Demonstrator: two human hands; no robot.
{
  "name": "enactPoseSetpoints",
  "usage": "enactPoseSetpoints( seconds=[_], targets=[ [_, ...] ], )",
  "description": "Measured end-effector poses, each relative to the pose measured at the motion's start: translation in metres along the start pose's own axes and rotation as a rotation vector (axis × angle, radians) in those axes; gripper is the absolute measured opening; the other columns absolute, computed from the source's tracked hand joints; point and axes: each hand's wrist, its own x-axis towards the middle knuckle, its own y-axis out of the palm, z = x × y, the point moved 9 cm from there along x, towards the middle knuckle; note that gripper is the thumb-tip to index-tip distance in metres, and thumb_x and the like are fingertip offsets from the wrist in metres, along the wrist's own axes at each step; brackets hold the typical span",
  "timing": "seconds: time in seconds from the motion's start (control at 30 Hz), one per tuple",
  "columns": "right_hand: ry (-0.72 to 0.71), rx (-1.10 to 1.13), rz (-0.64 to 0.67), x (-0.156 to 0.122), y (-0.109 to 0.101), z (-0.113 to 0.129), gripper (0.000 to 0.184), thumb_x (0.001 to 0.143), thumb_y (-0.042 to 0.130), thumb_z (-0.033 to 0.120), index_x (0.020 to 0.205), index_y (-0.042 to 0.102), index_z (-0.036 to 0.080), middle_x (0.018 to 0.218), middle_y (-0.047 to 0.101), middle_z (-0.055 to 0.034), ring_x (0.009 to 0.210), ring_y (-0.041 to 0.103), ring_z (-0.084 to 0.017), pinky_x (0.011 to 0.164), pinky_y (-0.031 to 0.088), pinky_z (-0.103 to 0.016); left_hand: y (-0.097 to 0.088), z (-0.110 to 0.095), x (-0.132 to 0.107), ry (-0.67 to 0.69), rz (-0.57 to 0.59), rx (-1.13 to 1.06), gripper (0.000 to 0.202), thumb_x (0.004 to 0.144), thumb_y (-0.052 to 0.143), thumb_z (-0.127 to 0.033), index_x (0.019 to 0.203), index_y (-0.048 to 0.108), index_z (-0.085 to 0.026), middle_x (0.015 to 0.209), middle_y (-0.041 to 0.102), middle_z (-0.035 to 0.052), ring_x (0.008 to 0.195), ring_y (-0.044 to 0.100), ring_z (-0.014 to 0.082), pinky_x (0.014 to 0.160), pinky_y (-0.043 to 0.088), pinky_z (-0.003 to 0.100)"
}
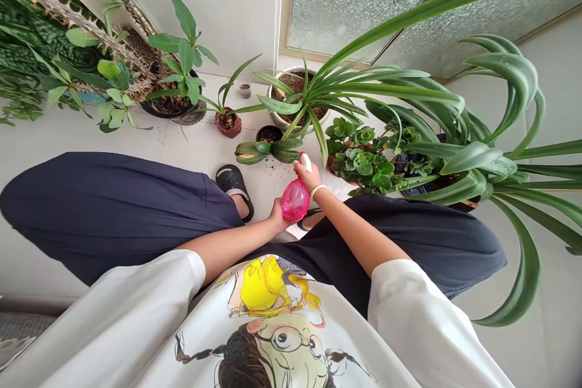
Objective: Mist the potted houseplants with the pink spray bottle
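The rounded, translucent pink plastic spray bottle with a white-and-red spray head [295,201] is held above the pale tiled floor [193,148], between the person's knees and well in from the floor's edge along the white wall [227,6]. The right hand [310,177] has its grip closed around the spray head and neck, a pale yellow band [317,191] at its wrist. The left hand [277,218] cups the lower side of the pink body, its grip curled against the plastic with the fingers partly hidden. The head's red tip is just beside the broad, drooping striped green leaves [252,151] of a plant in a small round black pot [268,134]; dark soil crumbs [273,168] lie on the floor below. Nearer the wall edge stand a large round white pot [278,122] with a long strap-leaved plant, a small crinkled dark-red pot [228,125] and a tiny grey cup [245,90]. A spiny-stemmed plant in a round black container [169,110] stands toward the floor's far left corner, while a rosette-leaved green succulent [361,159] and a big arching strap-leaved plant [475,163] crowd its right side. A black clog [233,184] is on the person's left foot.
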Motion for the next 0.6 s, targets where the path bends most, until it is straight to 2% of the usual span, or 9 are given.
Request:
enactPoseSetpoints(
  seconds=[0.13, 0.27, 0.43, 0.6],
  targets=[
    [0.041, 0.063, -0.029, 0.001, -0.006, 0.002, 0.039, 0.071, 0.066, 0.061, 0.078, 0.055, 0.025, 0.071, 0.059, 0.0011, 0.066, 0.051, -0.016, 0.067, 0.042, -0.033, 0.005, 0.0, 0.002, -0.016, 0.04, 0.01, 0.047, 0.087, 0.049, -0.036, 0.128, 0.061, -0.017, 0.091, 0.072, 0.0134, 0.076, 0.071, 0.0288, 0.066, 0.058, 0.039],
    [0.106, 0.096, -0.07, 0.001, -0.013, 0.002, 0.034, 0.072, 0.065, 0.056, 0.074, 0.053, 0.024, 0.066, 0.057, 0.0013, 0.063, 0.052, -0.016, 0.066, 0.041, -0.033, 0.006, 0.0, 0.005, -0.013, 0.029, 0.016, 0.046, 0.088, 0.047, -0.038, 0.126, 0.063, -0.016, 0.089, 0.073, 0.0126, 0.074, 0.071, 0.0278, 0.065, 0.058, 0.038],
    [0.017, 0.106, 0.047, -0.001, -0.007, 0.016, 0.036, 0.069, 0.07, 0.056, 0.08, 0.058, 0.023, 0.074, 0.062, 0.0004, 0.067, 0.053, -0.015, 0.067, 0.042, -0.033, 0.011, 0.002, 0.005, -0.008, 0.081, -0.012, 0.046, 0.088, 0.047, -0.035, 0.124, 0.065, -0.014, 0.094, 0.073, 0.0145, 0.08, 0.071, 0.0289, 0.067, 0.058, 0.038],
    [0.062, 0.126, 0.016, -0.003, -0.01, 0.014, 0.033, 0.071, 0.068, 0.053, 0.076, 0.054, 0.024, 0.068, 0.058, 0.0012, 0.065, 0.052, -0.016, 0.068, 0.043, -0.034, 0.008, 0.005, 0.002, -0.022, 0.026, 0.005, 0.045, 0.088, 0.046, -0.037, 0.122, 0.065, -0.014, 0.089, 0.072, 0.0133, 0.074, 0.07, 0.0276, 0.064, 0.056, 0.037]
  ],
)
